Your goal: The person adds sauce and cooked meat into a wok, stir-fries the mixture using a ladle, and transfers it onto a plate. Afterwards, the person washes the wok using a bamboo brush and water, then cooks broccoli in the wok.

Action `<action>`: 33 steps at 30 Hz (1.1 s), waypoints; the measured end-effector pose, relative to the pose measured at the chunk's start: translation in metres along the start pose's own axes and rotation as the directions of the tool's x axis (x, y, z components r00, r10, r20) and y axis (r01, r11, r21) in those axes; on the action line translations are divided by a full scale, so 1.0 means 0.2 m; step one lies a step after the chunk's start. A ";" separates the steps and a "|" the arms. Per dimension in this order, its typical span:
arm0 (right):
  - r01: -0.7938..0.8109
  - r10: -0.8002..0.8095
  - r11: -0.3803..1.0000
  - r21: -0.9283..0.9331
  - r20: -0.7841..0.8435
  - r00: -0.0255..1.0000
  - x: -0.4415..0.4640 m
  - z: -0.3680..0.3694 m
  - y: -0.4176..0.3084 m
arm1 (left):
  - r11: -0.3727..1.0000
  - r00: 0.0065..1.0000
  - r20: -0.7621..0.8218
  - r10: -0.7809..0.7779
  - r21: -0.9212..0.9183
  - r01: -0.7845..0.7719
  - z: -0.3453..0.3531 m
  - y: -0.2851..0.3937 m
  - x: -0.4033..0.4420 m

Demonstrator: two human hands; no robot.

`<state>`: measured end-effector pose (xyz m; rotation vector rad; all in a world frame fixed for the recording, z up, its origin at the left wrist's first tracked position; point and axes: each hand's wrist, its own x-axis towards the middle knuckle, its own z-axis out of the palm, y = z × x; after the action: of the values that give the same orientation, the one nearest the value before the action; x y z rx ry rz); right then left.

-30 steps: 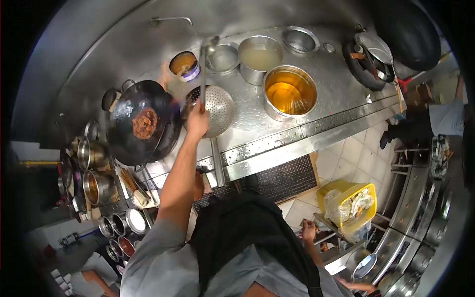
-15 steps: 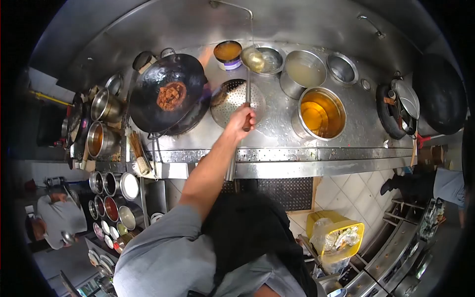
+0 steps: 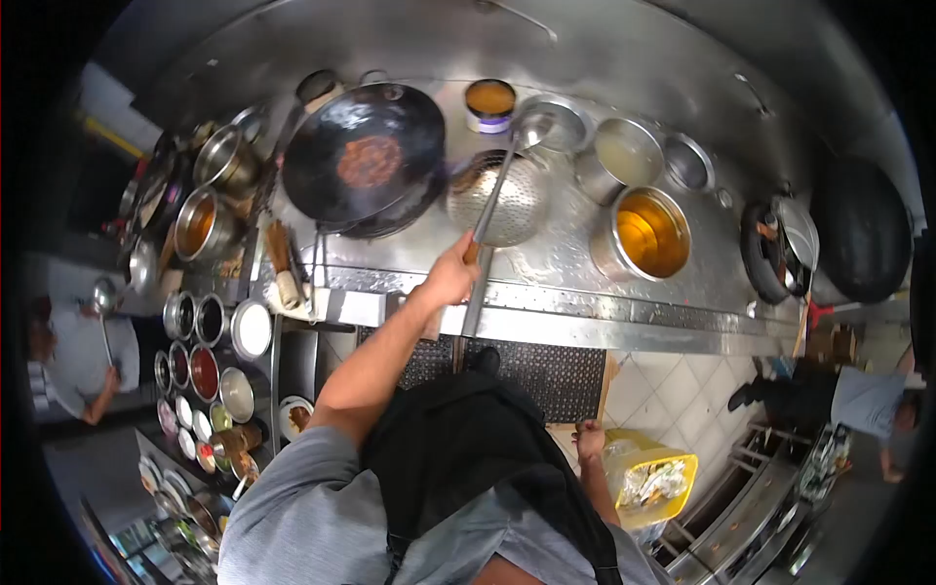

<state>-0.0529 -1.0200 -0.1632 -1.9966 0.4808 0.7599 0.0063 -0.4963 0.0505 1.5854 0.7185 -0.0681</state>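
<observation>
Over the near part of the table [image 3: 561,252], my left hand [image 3: 453,274] is closed around the brown grip of a long-handled ladle [image 3: 495,196]; my two hands are well apart. The ladle extends forward and slightly right from this hand, its shaft crossing above a perforated strainer [image 3: 523,201], its bowl at the near left side of a shallow metal basin [image 3: 571,125]. Forward and left of the same hand sits a black wok [image 3: 314,180], containing reddish-brown food [image 3: 370,161]. Straight beyond the strainer, farther from my hand, stands a can [image 3: 489,101] with a purple and white label. To the right of my left hand, a metal pot [image 3: 599,246] holds amber liquid; just behind it, a second pot [image 3: 591,177] holds cloudy liquid. A bundled bamboo brush [image 3: 280,255] lies well to the left of that hand. My right hand [image 3: 589,441] hangs low at my side, below the level of the table, with fingers curled; whether it grips anything I cannot tell. Just right of it stands a yellow bin [image 3: 688,485] containing refuse.
</observation>
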 end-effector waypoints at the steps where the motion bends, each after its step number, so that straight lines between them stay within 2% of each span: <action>1: 0.051 -0.051 0.999 0.012 0.011 0.999 -0.01 0.06 -0.05 | 0.993 1.000 -0.027 0.010 0.116 -0.007 -0.05 -0.06 -0.11; 3: 0.145 -0.147 0.989 0.039 0.051 0.988 -0.04 0.22 -0.15 | 0.861 0.930 -0.122 0.347 0.435 -0.264 -0.15 -0.29 -0.29; 4: 0.181 -0.185 0.983 0.043 0.134 0.973 -0.06 0.30 -0.22 | 0.918 0.954 -0.131 0.271 0.334 -0.215 -0.21 -0.26 -0.42; 5: 0.202 -0.197 0.979 -0.007 0.187 0.962 -0.09 0.39 -0.29 | 0.898 0.884 -0.226 0.409 0.274 -0.345 -0.24 -0.39 -0.44; 8: 0.305 -0.251 0.946 -0.110 0.345 0.904 -0.21 0.79 -0.59 | 0.890 0.915 -0.298 0.271 0.439 -0.121 -0.53 -0.36 -0.70; 11: 0.429 -0.351 0.903 -0.027 0.529 0.773 -0.33 1.29 -0.76 | 0.900 0.896 -0.308 0.320 0.393 -0.187 -0.79 -0.44 -1.09; 13: 0.478 -0.342 0.877 -0.040 0.646 0.682 -0.48 1.62 -0.88 | 0.911 0.880 -0.353 0.318 0.371 -0.181 -0.93 -0.57 -1.40; 14: 0.562 -0.374 0.826 -0.038 0.710 0.597 -0.51 1.81 -0.89 | 0.913 0.874 -0.364 0.321 0.366 -0.183 -0.99 -0.62 -1.56; 15: 0.634 -0.392 0.773 -0.027 0.765 0.510 -0.55 1.99 -0.90 | 0.946 0.924 -0.336 0.184 0.317 -0.073 -1.07 -0.60 -1.76; 17: 0.584 -0.386 0.811 0.040 0.787 0.482 -0.84 2.31 -1.00 | 0.962 0.926 -0.336 0.171 0.258 -0.083 -1.15 -0.76 -2.07; 19: 0.458 -0.308 0.884 0.098 0.858 0.411 -0.97 2.65 -1.02 | 0.980 0.915 -0.399 0.056 0.199 0.027 -1.18 -0.89 -2.33; 20: 0.425 -0.264 0.903 0.066 0.865 0.427 -1.06 2.79 -1.03 | 0.981 0.897 -0.440 -0.026 0.160 0.107 -1.18 -0.93 -2.44; 23: 0.308 -0.164 0.951 0.009 0.862 0.480 -1.22 3.20 -1.06 | 0.982 0.797 -0.598 -0.081 0.087 0.165 -1.17 -1.10 -2.60; 25: 0.400 -0.141 0.913 -0.076 0.863 0.485 -1.32 3.40 -1.10 | 0.977 0.735 -0.667 -0.123 0.050 0.209 -1.18 -1.22 -2.61; 27: 0.399 -0.133 0.908 -0.123 0.821 0.555 -1.37 3.57 -1.09 | 0.939 0.669 -0.709 -0.221 0.030 0.342 -1.21 -1.29 -2.60; 31: 0.468 -0.106 0.846 -0.257 0.778 0.620 -1.38 3.77 -1.07 | 0.831 0.588 -0.776 -0.227 0.160 0.532 -1.27 -1.35 -2.52; 33: 0.421 -0.123 0.884 -0.202 0.769 0.627 -1.41 3.78 -1.06 | 0.789 0.592 -0.773 -0.228 0.210 0.578 -1.29 -1.40 -2.48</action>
<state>-0.3749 -0.2509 -0.1340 -1.8009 -0.4960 1.4419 -0.6180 -0.4677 0.0705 1.8450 1.8258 0.0588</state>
